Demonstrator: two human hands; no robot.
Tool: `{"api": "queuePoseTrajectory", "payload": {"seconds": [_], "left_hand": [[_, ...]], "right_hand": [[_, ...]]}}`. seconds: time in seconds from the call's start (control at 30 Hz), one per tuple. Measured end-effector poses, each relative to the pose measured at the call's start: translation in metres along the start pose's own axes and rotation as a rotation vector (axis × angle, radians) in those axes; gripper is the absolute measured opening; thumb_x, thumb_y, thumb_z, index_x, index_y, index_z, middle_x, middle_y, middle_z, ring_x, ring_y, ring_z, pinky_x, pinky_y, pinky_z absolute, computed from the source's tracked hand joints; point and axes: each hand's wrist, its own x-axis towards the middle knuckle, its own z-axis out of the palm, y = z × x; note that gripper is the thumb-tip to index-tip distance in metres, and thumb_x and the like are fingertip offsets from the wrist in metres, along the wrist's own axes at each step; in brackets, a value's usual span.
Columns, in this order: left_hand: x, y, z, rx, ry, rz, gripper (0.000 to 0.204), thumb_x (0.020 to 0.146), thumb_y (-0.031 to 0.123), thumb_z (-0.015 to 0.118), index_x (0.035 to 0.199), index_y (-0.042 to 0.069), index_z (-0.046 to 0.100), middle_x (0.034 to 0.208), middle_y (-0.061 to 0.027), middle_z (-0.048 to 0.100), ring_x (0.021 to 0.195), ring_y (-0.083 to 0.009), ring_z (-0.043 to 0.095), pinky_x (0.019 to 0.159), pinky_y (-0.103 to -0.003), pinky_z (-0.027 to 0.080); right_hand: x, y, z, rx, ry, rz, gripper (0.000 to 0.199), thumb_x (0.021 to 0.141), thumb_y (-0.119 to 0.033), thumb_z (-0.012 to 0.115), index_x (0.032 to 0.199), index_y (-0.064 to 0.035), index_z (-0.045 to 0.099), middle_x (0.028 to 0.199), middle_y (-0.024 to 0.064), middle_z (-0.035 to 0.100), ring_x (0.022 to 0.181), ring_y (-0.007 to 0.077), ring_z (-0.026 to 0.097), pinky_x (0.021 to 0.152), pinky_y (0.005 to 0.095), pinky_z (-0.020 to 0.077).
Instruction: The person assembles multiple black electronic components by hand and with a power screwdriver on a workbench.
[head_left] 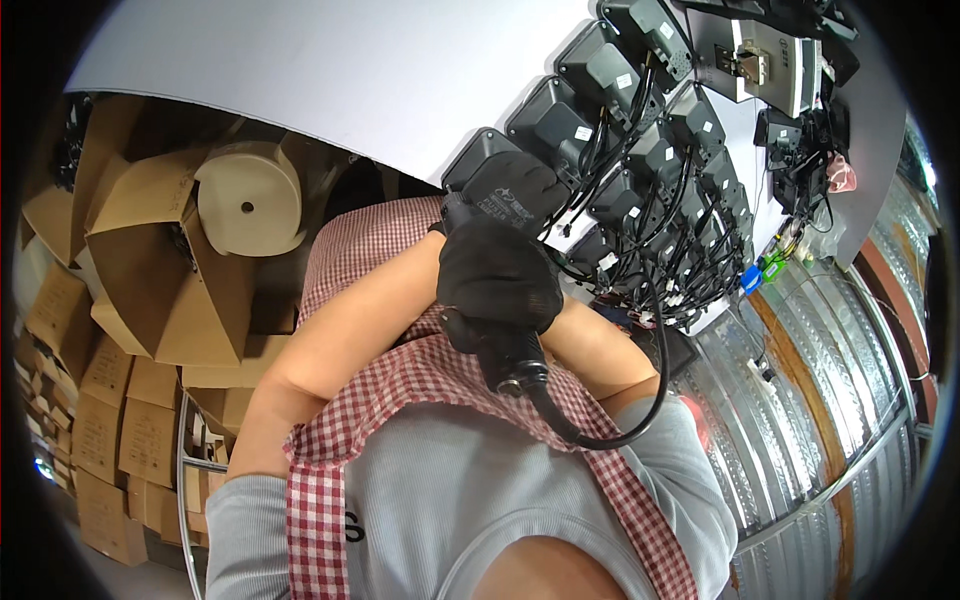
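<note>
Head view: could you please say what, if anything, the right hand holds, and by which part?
The right hand holds a black corded tool around its body.

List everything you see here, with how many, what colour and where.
Table: one, pale grey, top
Plastic housings: over ten, black, table's right half
Cables: many, mostly black, among the housings
Metal-fitted box: one, pale, upper right
Bundle: one, pink, far right
Small pieces: two, blue and green, right of the housings
Cardboard boxes: many, brown, left
Roll: one, cream, upper left, by an open box
Power tool: one, black, corded, centre
Apron: one, red-and-white check, on the person
Shirt: one, grey, under the apron
Left hand: one, black-gloved, over the nearest housing, contact unclear
Right hand: one, black-gloved, gripping the power tool
</note>
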Motion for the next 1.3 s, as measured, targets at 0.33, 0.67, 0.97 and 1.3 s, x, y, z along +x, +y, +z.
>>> {"api": "queuePoseTrajectory", "payload": {"seconds": [0.33, 0.67, 0.97, 1.3], "left_hand": [[0.0, 0.009, -0.013, 0.023, 0.046, 0.064, 0.032, 0.081, 0.019, 0.062, 0.111, 0.008, 0.063, 0.108, -0.0106, 0.064, 0.104, -0.0288, 0.059, 0.091, -0.042, 0.046], [-0.023, -0.009, -0.061, 0.167, -0.121, 0.105, 0.029, 0.082, 0.023, 0.065, 0.11, 0.013, 0.066, 0.107, -0.0088, 0.064, 0.099, -0.029, 0.06, 0.086, -0.044, 0.047], [0.029, 0.006, -0.068, 0.447, -0.201, -0.046, 0.019, 0.079, 0.018, 0.063, 0.097, 0.013, 0.069, 0.092, -0.0104, 0.068, 0.086, -0.0298, 0.064, 0.077, -0.042, 0.05], [0.034, -0.003, -0.053, 0.307, -0.106, -0.122, 0.026, 0.08, 0.011, 0.064, 0.106, 0.011, 0.064, 0.101, -0.0133, 0.066, 0.091, -0.0333, 0.063, 0.082, -0.043, 0.051]], "right_hand": [[0.001, -0.017, -0.003, -0.12, 0.094, -0.01, 0.033, 0.069, -0.007, 0.076, 0.099, -0.0027, 0.064, 0.088, 0.0136, 0.064, 0.079, 0.033, 0.065, 0.07, 0.0423, 0.0532], [0.019, -0.114, -0.085, 0.058, 0.857, 0.23, 0.019, 0.091, -0.011, 0.06, 0.107, -0.0041, 0.051, 0.095, 0.0154, 0.062, 0.087, 0.0279, 0.063, 0.082, 0.0466, 0.0524], [-0.068, -0.15, -0.122, -0.182, 1.278, 0.478, 0.015, 0.09, -0.006, 0.055, 0.104, -0.0011, 0.056, 0.096, 0.0112, 0.063, 0.087, 0.0209, 0.064, 0.083, 0.0373, 0.0529], [-0.11, -0.153, -0.126, -0.049, 1.361, 0.438, 0.014, 0.092, -0.004, 0.056, 0.105, -0.0023, 0.058, 0.101, 0.0084, 0.062, 0.094, 0.0175, 0.06, 0.084, 0.0336, 0.0503]]}}
